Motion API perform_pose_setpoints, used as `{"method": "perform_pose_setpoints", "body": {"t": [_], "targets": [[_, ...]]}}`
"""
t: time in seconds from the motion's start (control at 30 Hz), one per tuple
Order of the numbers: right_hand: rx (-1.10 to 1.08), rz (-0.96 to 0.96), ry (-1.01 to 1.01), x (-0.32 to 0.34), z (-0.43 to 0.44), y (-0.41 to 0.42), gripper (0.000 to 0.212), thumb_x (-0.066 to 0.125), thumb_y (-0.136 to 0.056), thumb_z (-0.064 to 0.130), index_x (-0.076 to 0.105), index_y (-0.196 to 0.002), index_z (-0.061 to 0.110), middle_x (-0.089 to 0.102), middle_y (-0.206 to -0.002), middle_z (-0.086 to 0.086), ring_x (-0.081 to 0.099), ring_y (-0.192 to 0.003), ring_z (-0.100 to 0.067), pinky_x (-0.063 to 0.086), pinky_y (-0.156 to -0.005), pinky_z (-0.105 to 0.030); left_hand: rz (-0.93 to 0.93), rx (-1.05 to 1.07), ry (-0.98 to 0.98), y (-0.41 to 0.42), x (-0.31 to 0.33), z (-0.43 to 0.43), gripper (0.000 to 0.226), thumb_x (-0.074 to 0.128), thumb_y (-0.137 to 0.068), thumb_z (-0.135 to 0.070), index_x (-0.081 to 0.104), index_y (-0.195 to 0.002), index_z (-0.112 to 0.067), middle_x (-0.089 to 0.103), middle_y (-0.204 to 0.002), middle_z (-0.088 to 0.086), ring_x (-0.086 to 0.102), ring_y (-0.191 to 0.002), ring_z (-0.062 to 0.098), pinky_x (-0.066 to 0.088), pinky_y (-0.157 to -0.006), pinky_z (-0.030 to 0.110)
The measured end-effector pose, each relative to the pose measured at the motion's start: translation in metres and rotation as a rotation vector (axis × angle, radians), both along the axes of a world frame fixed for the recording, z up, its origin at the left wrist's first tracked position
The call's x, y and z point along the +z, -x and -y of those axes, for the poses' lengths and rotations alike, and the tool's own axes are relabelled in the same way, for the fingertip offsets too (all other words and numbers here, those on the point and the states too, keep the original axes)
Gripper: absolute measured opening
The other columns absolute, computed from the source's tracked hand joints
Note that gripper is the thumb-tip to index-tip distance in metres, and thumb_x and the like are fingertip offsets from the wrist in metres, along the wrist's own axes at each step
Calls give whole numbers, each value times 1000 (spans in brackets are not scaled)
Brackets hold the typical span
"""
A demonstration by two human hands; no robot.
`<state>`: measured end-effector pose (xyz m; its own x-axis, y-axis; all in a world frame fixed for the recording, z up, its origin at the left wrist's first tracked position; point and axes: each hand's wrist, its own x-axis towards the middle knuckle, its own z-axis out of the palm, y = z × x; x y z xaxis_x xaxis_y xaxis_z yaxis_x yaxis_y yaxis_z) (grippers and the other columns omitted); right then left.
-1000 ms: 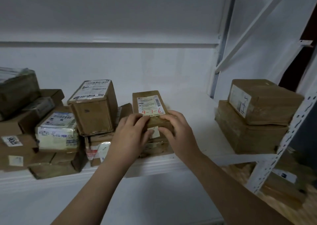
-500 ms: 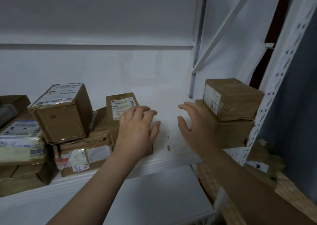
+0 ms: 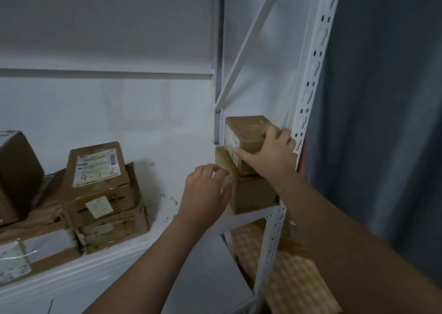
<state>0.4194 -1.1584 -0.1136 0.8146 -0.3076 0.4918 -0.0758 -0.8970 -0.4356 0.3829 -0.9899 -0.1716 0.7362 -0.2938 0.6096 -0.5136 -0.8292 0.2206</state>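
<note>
Two brown cardboard boxes are stacked at the right end of a white shelf (image 3: 167,160). My right hand (image 3: 270,153) grips the small top box (image 3: 248,132), thumb on its labelled left face and fingers over its top right edge. Under it lies a larger box (image 3: 256,194). My left hand (image 3: 205,194) hovers with loosely curled fingers at that box's left corner; contact is unclear. Left of my hands stands a box marked "4-1-6" in red (image 3: 98,170) on top of other parcels.
More cardboard parcels (image 3: 35,218) crowd the shelf's left part. A white perforated upright (image 3: 311,79) and a diagonal brace (image 3: 248,41) frame the right end. A grey curtain (image 3: 382,122) hangs beyond. A yellow checked parcel (image 3: 294,273) lies below.
Both hands left the "4-1-6" box and moved right. My right hand has taken hold of the small top box; my left hand now hovers by the lower box. The view swung right.
</note>
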Motion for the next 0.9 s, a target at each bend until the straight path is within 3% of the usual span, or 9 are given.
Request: {"method": "perform_pose_setpoints", "body": {"t": [0.1, 0.2, 0.33, 0.4, 0.47, 0.53, 0.67, 0.77, 0.9], "targets": [[9, 98, -30, -2, -1, -2, 75, 67, -66, 65, 37, -118, 20, 33, -129, -9, 33, -119, -34, 47, -83, -46, -104, -48, 128, -11, -4, 12, 34, 51, -96, -33, 56, -126, -17, 55, -125, 4, 48, -114, 21, 33, -93, 26], [133, 318, -184, -12, 4, 4, 61, 74, -65, 50, 42, -109, 22, 39, -120, 0, 38, -113, -24, 41, -80, -33, -243, -122, 302, -17, -5, 19, 46, 47, -97, -37, 43, -138, -16, 49, -135, 3, 46, -119, 16, 30, -93, 19], [300, 562, -541, -21, 6, 27, 61, 73, -59, 48, 39, -106, 29, 39, -107, 18, 44, -100, 2, 42, -74, -8, -493, -316, 760, -6, 11, 29, 45, 44, -90, -53, 28, -132, -47, 46, -128, -21, 54, -103, -9, 43, -77, 5], [366, 560, -672, -22, 4, 35, 60, 71, -60, 48, 39, -107, 30, 43, -111, 14, 49, -104, 2, 49, -73, -10, -540, -412, 945, -1, 19, 34, 46, 45, -81, -60, 33, -125, -53, 51, -123, -29, 55, -104, -11, 46, -75, 4], [474, 523, -820, -22, 0, 42, 60, 69, -61, 46, 39, -109, 26, 48, -120, -4, 57, -108, -14, 56, -75, -24, -561, -489, 1044, 2, 24, 37, 43, 51, -79, -60, 41, -120, -53, 60, -117, -27, 58, -105, -7, 50, -74, 9], [560, 501, -930, -22, -3, 49, 63, 64, -61, 48, 42, -115, 26, 47, -126, -12, 58, -110, -24, 56, -77, -28, -580, -593, 1092, 3, 28, 38, 48, 58, -81, -56, 38, -126, -53, 62, -115, -26, 61, -104, -4, 52, -72, 12], [679, 362, -921, -20, -3, 58, 61, 55, -71, 50, 37, -130, 55, 38, -139, 6, 50, -121, -10, 53, -92, -32, -623, -699, 1130, 6, 33, 37, 73, 66, -81, -43, 23, -139, -51, 59, -127, -15, 61, -112, 10, 56, -79, 32], [707, 303, -822, -19, -2, 59, 58, 51, -76, 37, 46, -135, 39, 47, -134, 10, 52, -118, -4, 51, -95, -30, -477, -641, 1155, 8, 34, 32, 76, 69, -80, -35, 24, -140, -43, 62, -124, -13, 62, -110, 10, 55, -77, 24], [716, 311, -882, -17, -8, 62, 41, 55, -79, 53, 55, -116, 37, 67, -112, 11, 64, -103, -6, 54, -77, -21, -313, -547, 1081, 13, 37, 25, 79, 69, -82, -33, 21, -145, -41, 59, -125, -17, 61, -109, 3, 54, -75, 17]]}}
